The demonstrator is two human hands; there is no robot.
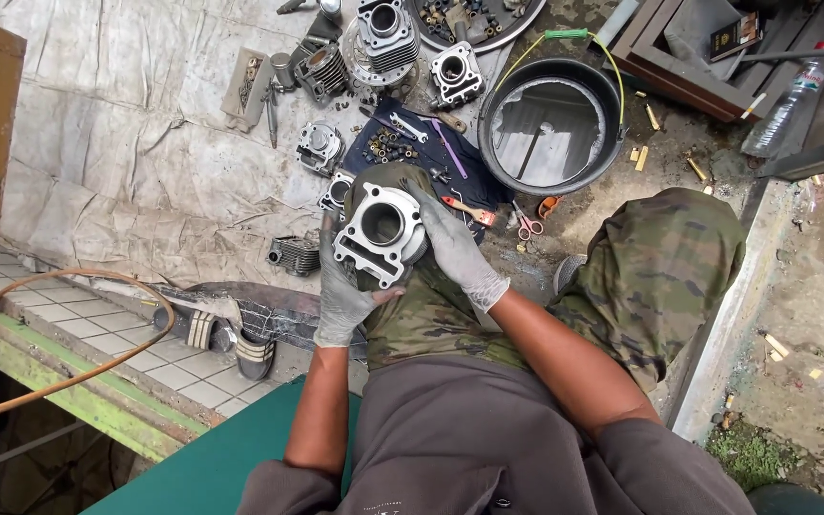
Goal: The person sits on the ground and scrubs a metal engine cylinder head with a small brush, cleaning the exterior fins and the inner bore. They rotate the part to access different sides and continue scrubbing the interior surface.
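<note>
Engine cylinder [381, 232] between gloved fingers [431, 215]

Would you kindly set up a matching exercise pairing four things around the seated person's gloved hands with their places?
Things:
1. engine cylinder
2. black bucket
3. scissors
4. orange hose

Places:
A. on the tiled ledge at the left
B. held on the knee by left hand and right hand
C. on the ground below the bucket
D. upper right of the dark cloth

Pairs: 1-B, 2-D, 3-C, 4-A
</note>
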